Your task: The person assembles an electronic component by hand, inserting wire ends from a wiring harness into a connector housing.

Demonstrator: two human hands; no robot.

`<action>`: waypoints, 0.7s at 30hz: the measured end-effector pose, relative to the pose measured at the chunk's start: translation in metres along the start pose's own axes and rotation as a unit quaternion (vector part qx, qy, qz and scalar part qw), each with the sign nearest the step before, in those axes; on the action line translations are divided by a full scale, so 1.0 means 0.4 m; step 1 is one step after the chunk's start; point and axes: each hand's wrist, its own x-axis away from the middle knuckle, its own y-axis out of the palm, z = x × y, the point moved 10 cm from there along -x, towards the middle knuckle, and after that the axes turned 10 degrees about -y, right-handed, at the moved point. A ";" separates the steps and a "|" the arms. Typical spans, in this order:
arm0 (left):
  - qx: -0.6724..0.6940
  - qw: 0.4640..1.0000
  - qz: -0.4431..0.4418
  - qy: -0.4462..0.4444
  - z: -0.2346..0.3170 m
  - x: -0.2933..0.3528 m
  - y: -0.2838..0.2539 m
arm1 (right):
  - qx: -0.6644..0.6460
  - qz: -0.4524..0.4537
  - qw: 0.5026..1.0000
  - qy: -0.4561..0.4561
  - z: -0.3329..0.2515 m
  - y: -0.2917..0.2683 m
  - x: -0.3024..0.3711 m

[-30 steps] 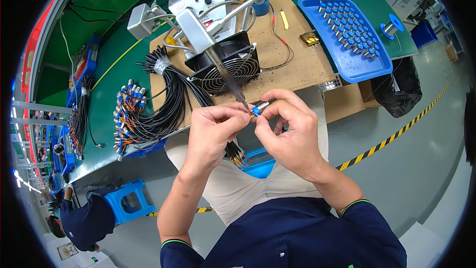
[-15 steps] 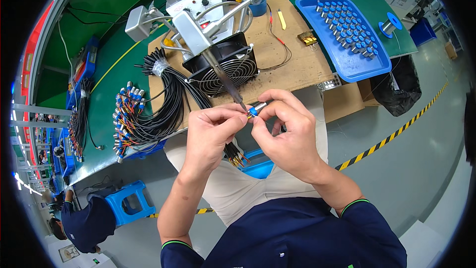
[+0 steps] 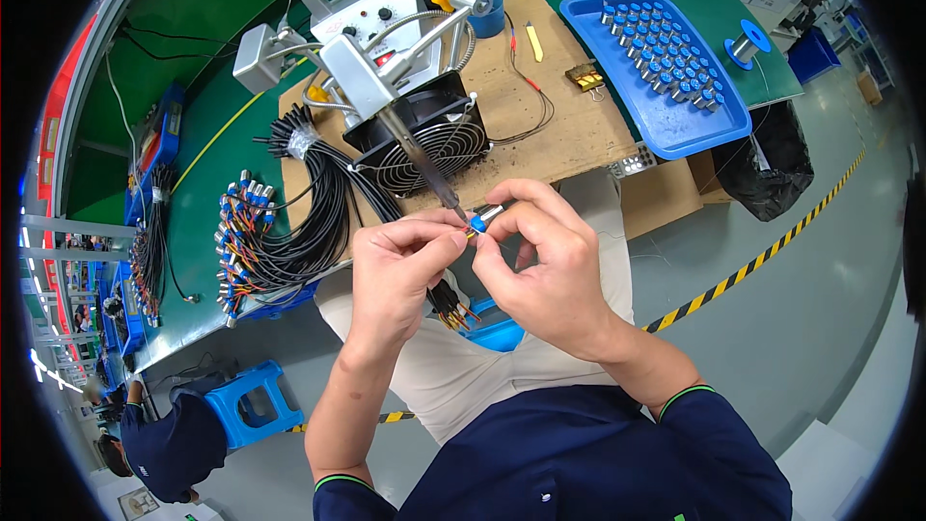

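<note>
My right hand (image 3: 548,265) pinches a small silver cylinder with a blue end (image 3: 479,223) between thumb and fingers. My left hand (image 3: 400,275) is closed in a pinch on thin coloured wires (image 3: 470,233), held against the blue end. A soldering iron (image 3: 422,159), clamped in a metal stand, points down with its tip at this joint. Fingertips hide part of the contact. Below my hands hangs a bundle of black cables with stripped coloured ends (image 3: 451,309), over my lap.
A black fan (image 3: 424,135) stands behind the iron, before a grey control box (image 3: 371,14). Cables with finished blue-ended cylinders (image 3: 246,241) lie at left. A blue tray (image 3: 666,140) of similar cylinders and a solder spool (image 3: 748,43) are at right. Another person (image 3: 169,444) sits at lower left.
The whole view has shifted slightly. Both hands keep their pinches, with the cylinder and wires still at the iron's tip.
</note>
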 end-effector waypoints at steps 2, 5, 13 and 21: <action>-0.002 1.000 0.001 0.002 0.001 0.000 0.001 | 0.015 -0.002 1.000 -0.002 -0.004 0.001 0.000; -0.004 1.000 0.004 0.002 0.001 0.001 0.000 | 0.022 0.001 1.000 -0.004 -0.006 0.002 0.000; -0.001 1.000 0.004 -0.007 -0.008 0.000 -0.007 | 0.012 -0.002 1.000 -0.003 -0.006 0.000 0.001; 0.004 1.000 0.001 -0.003 -0.008 -0.001 -0.006 | 0.005 -0.009 1.000 0.017 -0.001 0.000 0.003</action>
